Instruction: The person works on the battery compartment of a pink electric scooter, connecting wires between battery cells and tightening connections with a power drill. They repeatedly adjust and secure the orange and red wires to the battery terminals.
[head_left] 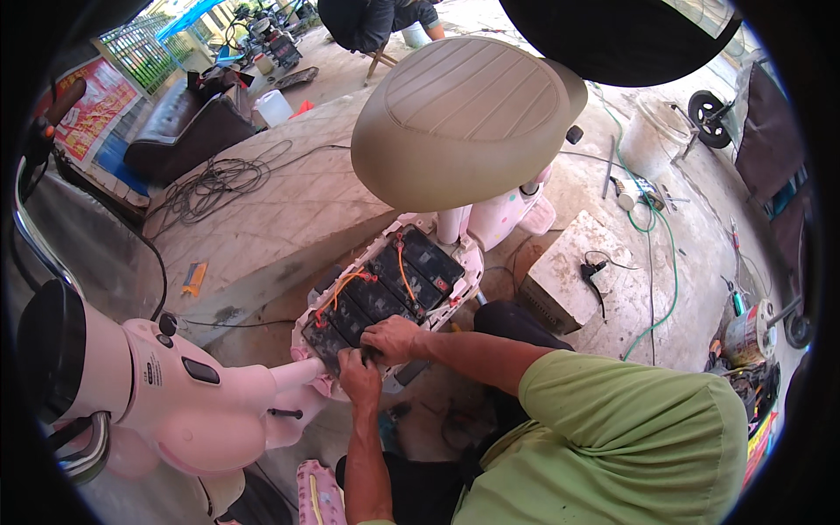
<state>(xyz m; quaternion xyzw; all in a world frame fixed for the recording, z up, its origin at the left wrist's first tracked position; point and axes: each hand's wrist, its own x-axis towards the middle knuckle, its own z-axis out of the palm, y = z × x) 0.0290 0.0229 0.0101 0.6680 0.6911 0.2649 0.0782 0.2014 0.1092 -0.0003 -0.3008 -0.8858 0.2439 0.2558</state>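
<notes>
Black batteries [385,284] sit side by side in the open floor compartment of a pink electric scooter [219,394], joined by orange-red wires [350,284]. At the near edge of the batteries, my left hand [360,376] is closed, its fingertips pressed together beside the other hand. My right hand [392,339] lies over the near battery's corner with its fingers curled. Whatever is pinched between the two hands is small, dark and mostly hidden. The tan padded seat [464,114] stands tilted up beyond the compartment.
Right of the scooter, a brake lever [595,280] lies on a dirty white box [577,271]. A green hose [669,280] and a white bucket [652,140] are farther right. Coiled black cable [214,192] lies left. A pink panel [319,494] is near my left forearm. A person [385,22] sits at the back.
</notes>
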